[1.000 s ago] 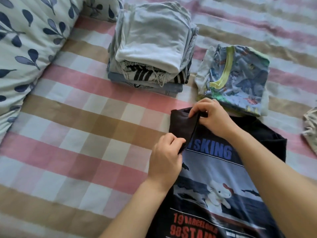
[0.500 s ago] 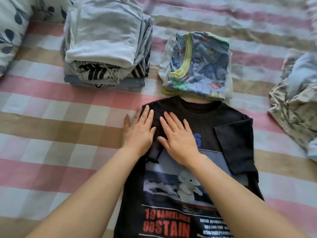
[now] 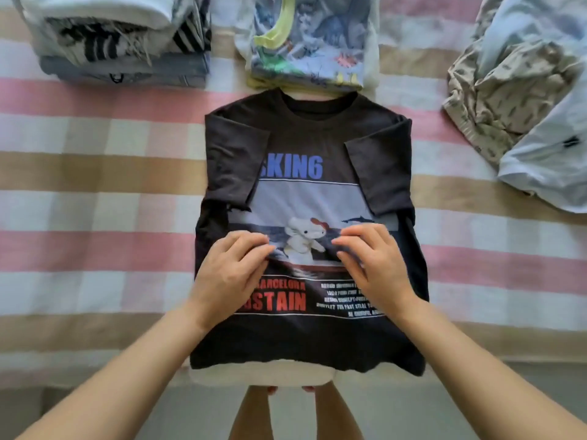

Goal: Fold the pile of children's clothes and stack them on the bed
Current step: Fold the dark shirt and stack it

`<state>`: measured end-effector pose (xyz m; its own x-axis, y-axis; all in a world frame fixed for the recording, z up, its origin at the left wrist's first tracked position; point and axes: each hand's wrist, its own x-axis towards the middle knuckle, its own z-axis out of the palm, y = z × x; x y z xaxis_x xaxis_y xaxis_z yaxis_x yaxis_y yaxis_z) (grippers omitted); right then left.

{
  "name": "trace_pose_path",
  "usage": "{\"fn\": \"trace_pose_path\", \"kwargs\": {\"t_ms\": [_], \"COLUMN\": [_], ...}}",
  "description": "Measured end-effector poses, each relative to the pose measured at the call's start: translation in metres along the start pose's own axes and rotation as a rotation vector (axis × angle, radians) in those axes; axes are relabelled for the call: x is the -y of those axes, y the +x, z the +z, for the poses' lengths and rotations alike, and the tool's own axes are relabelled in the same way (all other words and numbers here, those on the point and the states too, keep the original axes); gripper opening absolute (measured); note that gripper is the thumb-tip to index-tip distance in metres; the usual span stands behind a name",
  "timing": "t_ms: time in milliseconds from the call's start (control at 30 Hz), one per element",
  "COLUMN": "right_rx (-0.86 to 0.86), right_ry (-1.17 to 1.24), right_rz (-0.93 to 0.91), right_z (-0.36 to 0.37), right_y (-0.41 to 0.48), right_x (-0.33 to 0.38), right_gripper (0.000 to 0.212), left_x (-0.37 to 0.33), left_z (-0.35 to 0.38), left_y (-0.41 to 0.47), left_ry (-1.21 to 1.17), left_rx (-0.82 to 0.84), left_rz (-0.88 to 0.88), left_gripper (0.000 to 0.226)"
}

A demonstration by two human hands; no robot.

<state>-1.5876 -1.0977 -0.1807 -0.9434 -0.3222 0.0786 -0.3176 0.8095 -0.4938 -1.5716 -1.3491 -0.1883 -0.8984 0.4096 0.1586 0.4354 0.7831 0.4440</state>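
Note:
A black T-shirt (image 3: 305, 141) with a blue, white and red print lies face up on the checked bed sheet (image 3: 95, 173), both sleeves folded inward over the chest. My left hand (image 3: 232, 271) and my right hand (image 3: 376, 262) rest on its middle, either side of the white cartoon figure. The fingers of both are curled and pinch the fabric. The shirt's hem hangs slightly over the bed's near edge.
A stack of folded clothes (image 3: 120, 42) stands at the back left, with a folded dinosaur-print garment (image 3: 308, 42) just beyond the shirt's collar. A loose pile of unfolded clothes (image 3: 514, 90) lies at the right. My legs (image 3: 254, 414) show below the bed's edge.
The left sleeve was folded in and pressed flat with open palms. Both hands have since slid down to the shirt's middle and curled onto the fabric.

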Motion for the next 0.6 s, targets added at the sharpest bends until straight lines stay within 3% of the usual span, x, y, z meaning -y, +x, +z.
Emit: {"fn": "trace_pose_path", "kwargs": {"t_ms": [133,267,400,467,600], "right_rx": [0.004,-0.124,-0.275,-0.362,-0.449], "right_ry": [-0.041,-0.027,0.132,0.223,0.292], "right_rz": [0.232,0.694,0.970,1.061,1.220], "right_z": [-0.009,-0.004,0.008,0.012,0.019], "right_y": [-0.090,-0.151,-0.169,-0.164,-0.152], "right_x": [-0.025,-0.035,-0.025,-0.019,-0.019], "right_gripper": [0.016,0.037,0.032,0.027,0.022], "left_x": [-0.018,-0.023,-0.032,-0.035,-0.035], "left_z": [0.013,0.021,0.027,0.030,0.033], "left_y": [-0.063,-0.107,-0.122,-0.120,-0.113], "left_ry": [-0.033,-0.069,-0.218,-0.251,-0.245], "left_rx": [0.030,-0.108,-0.302,-0.373,-0.431], "left_rz": [-0.104,-0.610,-1.008,-1.109,-1.133], "left_gripper": [0.026,0.038,0.031,0.021,0.003]}}
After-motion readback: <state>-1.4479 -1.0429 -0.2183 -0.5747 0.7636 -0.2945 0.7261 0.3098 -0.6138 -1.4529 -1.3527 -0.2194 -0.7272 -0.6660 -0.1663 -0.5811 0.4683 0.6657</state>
